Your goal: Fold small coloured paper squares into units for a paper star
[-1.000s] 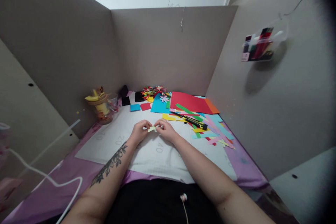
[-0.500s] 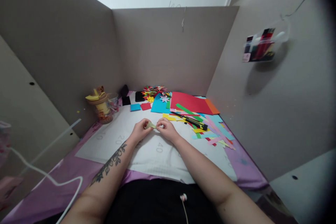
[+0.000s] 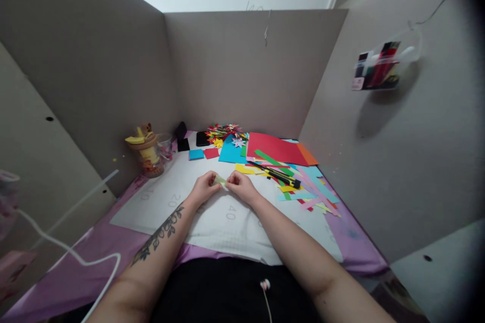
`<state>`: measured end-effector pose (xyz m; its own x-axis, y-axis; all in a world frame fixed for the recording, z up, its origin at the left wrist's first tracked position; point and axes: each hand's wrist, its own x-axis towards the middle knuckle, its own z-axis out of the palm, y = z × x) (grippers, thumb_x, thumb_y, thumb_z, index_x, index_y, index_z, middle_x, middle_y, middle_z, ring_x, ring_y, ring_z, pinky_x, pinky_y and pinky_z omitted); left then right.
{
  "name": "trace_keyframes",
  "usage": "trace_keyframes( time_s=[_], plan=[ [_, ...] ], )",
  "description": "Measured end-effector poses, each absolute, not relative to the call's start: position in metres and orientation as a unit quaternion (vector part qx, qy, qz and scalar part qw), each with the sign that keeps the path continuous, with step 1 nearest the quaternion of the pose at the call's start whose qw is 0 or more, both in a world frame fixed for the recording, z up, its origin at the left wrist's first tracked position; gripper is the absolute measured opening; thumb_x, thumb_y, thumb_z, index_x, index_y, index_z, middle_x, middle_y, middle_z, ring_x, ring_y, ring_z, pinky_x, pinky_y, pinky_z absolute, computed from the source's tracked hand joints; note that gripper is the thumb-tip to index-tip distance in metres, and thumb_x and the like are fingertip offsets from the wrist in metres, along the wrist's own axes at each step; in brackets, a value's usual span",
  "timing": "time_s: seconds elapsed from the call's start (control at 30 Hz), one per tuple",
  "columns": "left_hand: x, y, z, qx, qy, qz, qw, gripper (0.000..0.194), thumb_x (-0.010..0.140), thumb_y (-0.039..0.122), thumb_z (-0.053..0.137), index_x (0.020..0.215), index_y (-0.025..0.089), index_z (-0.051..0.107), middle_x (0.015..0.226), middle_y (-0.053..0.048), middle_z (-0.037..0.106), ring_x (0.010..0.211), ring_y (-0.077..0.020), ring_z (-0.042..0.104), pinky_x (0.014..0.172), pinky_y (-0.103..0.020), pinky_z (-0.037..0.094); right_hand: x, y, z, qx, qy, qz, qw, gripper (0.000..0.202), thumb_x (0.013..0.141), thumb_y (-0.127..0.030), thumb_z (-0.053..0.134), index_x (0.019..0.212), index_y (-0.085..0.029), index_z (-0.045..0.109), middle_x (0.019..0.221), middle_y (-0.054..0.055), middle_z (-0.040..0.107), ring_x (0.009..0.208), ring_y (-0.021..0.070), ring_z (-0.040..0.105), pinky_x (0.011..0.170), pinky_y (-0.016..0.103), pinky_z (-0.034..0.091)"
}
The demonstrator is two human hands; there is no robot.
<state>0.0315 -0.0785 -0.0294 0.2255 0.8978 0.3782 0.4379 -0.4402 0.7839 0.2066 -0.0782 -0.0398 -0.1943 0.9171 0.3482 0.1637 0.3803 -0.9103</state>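
One small pale yellow-green paper piece is held between the left hand and the right hand, over the white sheet. Left hand: fingers drawn in narrowly, gripping the left end of the piece. Right hand: fingers likewise narrow, gripping the right end. The fingers cover part of the paper; its fold lines cannot be made out.

Step in hand, as judged: shaping the piece with the fingertips, probably by folding or creasing. A further crease calls for one hand to steady the paper while the other aligns the edge and presses. Apply light pressure; a small piece may slip or crease off line.

Surrounding items: a blue square and a red square lie beyond the left hand. A black and yellow cutter rests among paper strips to the right. Paper stars are heaped left of a red sheet.
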Motion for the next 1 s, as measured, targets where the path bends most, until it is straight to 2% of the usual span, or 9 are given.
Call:
trace_keyframes(
  time_s=[0.13, 0.23, 0.33, 0.47, 0.67, 0.87, 1.0],
  plan=[
    [0.031, -0.076, -0.032, 0.730, 0.451, 0.430, 0.281, 0.016, 0.065, 0.024, 0.062, 0.075, 0.017, 0.052, 0.063, 0.005, 0.047, 0.058, -0.0093, 0.042, 0.054, -0.021, 0.032, 0.207, -0.077, -0.041, -0.398, -0.669, 0.398, 0.485, 0.006, 0.066, -0.021, 0.062, 0.068, -0.017, 0.058, 0.069, -0.002, 0.059, 0.061, 0.0106, 0.050, 0.059, 0.023, 0.040],
    [0.030, -0.074, -0.033, 0.726, 0.451, 0.432, 0.289, 0.017, 0.065, 0.024, 0.063, 0.077, 0.017, 0.053, 0.064, 0.005, 0.049, 0.059, -0.0098, 0.044, 0.055, -0.021, 0.033, 0.207, -0.076, -0.043, -0.398, -0.667, 0.395, 0.491, 0.007, 0.067, -0.022, 0.061, 0.070, -0.017, 0.061, 0.086, 0.003, 0.064, 0.070, 0.0123, 0.056, 0.066, 0.025, 0.044],
    [0.029, -0.073, -0.034, 0.721, 0.447, 0.439, 0.295, 0.019, 0.065, 0.024, 0.064, 0.078, 0.017, 0.053, 0.066, 0.004, 0.050, 0.060, -0.0098, 0.044, 0.056, -0.021, 0.034, 0.207, -0.074, -0.046, -0.394, -0.677, 0.381, 0.491, 0.010, 0.067, -0.022, 0.063, 0.075, -0.017, 0.064, 0.100, 0.006, 0.063, 0.075, 0.0128, 0.058, 0.070, 0.026, 0.045],
    [0.030, -0.072, -0.036, 0.706, 0.436, 0.452, 0.327, 0.022, 0.066, 0.024, 0.065, 0.081, 0.016, 0.052, 0.068, 0.003, 0.051, 0.061, -0.0098, 0.046, 0.056, -0.021, 0.035, 0.207, -0.074, -0.048, -0.387, -0.689, 0.359, 0.496, 0.014, 0.066, -0.019, 0.063, 0.080, -0.018, 0.065, 0.105, 0.006, 0.060, 0.074, 0.0121, 0.058, 0.069, 0.026, 0.046],
    [0.031, -0.071, -0.038, 0.688, 0.421, 0.462, 0.369, 0.027, 0.064, 0.025, 0.068, 0.082, 0.016, 0.051, 0.069, 0.003, 0.052, 0.061, -0.0096, 0.047, 0.056, -0.020, 0.034, 0.207, -0.076, -0.042, -0.379, -0.695, 0.332, 0.513, 0.005, 0.068, -0.020, 0.061, 0.071, -0.018, 0.064, 0.098, 0.006, 0.060, 0.076, 0.0132, 0.057, 0.066, 0.025, 0.045],
    [0.031, -0.072, -0.037, 0.704, 0.426, 0.453, 0.343, 0.022, 0.063, 0.024, 0.067, 0.078, 0.016, 0.052, 0.063, 0.005, 0.048, 0.058, -0.0084, 0.043, 0.053, -0.020, 0.032, 0.207, -0.078, -0.039, -0.417, -0.695, 0.322, 0.489, 0.004, 0.068, -0.021, 0.060, 0.066, -0.018, 0.060, 0.065, -0.001, 0.058, 0.060, 0.0117, 0.050, 0.057, 0.024, 0.039],
    [0.032, -0.072, -0.038, 0.712, 0.418, 0.438, 0.356, 0.025, 0.064, 0.025, 0.067, 0.083, 0.016, 0.053, 0.068, 0.003, 0.053, 0.061, -0.0099, 0.048, 0.056, -0.021, 0.036, 0.207, -0.079, -0.037, -0.426, -0.682, 0.317, 0.503, 0.007, 0.067, -0.022, 0.061, 0.065, -0.018, 0.054, 0.063, -0.003, 0.053, 0.058, 0.0110, 0.046, 0.056, 0.023, 0.038]
  ],
)
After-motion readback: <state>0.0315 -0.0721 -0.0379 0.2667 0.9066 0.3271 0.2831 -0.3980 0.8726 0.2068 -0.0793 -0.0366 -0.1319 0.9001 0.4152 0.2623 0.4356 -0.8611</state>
